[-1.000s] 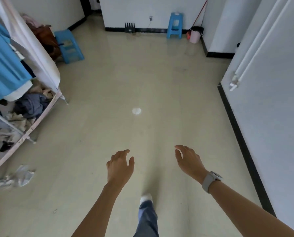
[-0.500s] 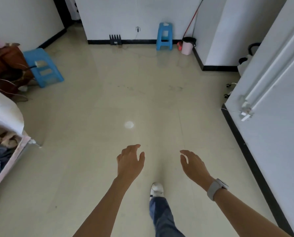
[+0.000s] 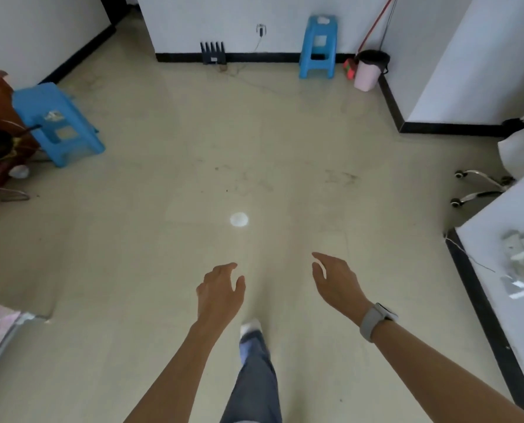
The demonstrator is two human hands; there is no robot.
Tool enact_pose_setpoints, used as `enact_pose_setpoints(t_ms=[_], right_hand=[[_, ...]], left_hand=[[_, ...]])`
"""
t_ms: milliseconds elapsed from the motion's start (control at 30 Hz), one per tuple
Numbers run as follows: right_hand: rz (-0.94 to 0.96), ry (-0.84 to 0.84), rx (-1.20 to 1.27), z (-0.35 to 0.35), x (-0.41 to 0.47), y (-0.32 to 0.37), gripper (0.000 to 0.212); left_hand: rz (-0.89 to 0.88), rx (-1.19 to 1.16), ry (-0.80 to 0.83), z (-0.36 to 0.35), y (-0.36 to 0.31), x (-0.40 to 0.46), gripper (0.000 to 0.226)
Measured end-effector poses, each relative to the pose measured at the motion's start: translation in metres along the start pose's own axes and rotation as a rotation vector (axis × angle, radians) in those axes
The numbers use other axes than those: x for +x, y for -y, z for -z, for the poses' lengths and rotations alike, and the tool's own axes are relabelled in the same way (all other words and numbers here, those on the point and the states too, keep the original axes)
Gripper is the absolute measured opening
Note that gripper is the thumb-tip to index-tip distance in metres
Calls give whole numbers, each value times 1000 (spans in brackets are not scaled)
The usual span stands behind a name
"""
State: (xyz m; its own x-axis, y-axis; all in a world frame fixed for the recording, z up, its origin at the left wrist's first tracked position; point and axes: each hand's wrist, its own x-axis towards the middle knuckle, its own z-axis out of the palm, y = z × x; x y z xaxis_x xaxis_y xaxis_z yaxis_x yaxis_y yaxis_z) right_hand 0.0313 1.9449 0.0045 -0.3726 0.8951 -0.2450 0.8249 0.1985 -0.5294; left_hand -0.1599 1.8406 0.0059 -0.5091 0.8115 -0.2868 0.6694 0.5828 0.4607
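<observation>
Pale floor (image 3: 132, 254) is bounded by white walls (image 3: 224, 13); a round spot (image 3: 239, 220) is seen ahead. Left hand (image 3: 221, 293) and right hand (image 3: 335, 283) are held out, fingers relaxed, nothing gripped.

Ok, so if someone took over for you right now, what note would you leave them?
Left hand: open, fingers loosely curled, holding nothing.
Right hand: open, empty, grey watch on its wrist.
Things: both hands hover over the bare floor. A pale round spot lies ahead of them, untouched. A blue stool stands by the far wall, a second blue stool at the left.
Done: nothing picked up.
Left: probably walk on and find something to grasp.
</observation>
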Motion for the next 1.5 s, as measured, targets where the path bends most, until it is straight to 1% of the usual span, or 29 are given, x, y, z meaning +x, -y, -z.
enact_pose_setpoints(t_ms=[100,233,400,500,600,667,767,867,933,1067,1200,1367,1433,1500], right_hand=[[6,1,-26,0,109,13,40],[-88,55,-20,14,249,38,41],[-138,51,-14,57,399,71,41],[-197,37,-11,78,479,74,41],[-243,24,14,95,577,71,41],[-243,15,38,103,651,68,41],[-257,0,81,127,767,74,41],[-219,-31,66,169,886,96,41],[-182,-57,59,200,959,118,41],[-99,-65,33,246,1091,160,40],[-61,-64,14,265,1215,178,41],[-120,-34,7,281,1405,197,42],[-145,-27,-14,301,1475,206,42],[-167,-60,-8,329,1536,212,42]], left_hand=[[20,8,2,9,-4,109,40],[22,-6,12,40,-25,261,40],[-32,12,-9,92,-81,434,39],[-87,23,22,103,-113,522,40],[-134,59,75,104,-145,620,40],[-176,89,97,106,-173,693,40],[-215,77,92,128,-235,815,40],[-260,58,58,165,-305,930,39],[-280,20,25,190,-339,994,39],[-239,-39,11,219,-364,1101,39],[-157,19,37,228,-367,1216,40],[-134,-1,25,255,-394,1413,40],[-142,23,26,274,-416,1488,40],[-164,47,24,290,-446,1555,40]])
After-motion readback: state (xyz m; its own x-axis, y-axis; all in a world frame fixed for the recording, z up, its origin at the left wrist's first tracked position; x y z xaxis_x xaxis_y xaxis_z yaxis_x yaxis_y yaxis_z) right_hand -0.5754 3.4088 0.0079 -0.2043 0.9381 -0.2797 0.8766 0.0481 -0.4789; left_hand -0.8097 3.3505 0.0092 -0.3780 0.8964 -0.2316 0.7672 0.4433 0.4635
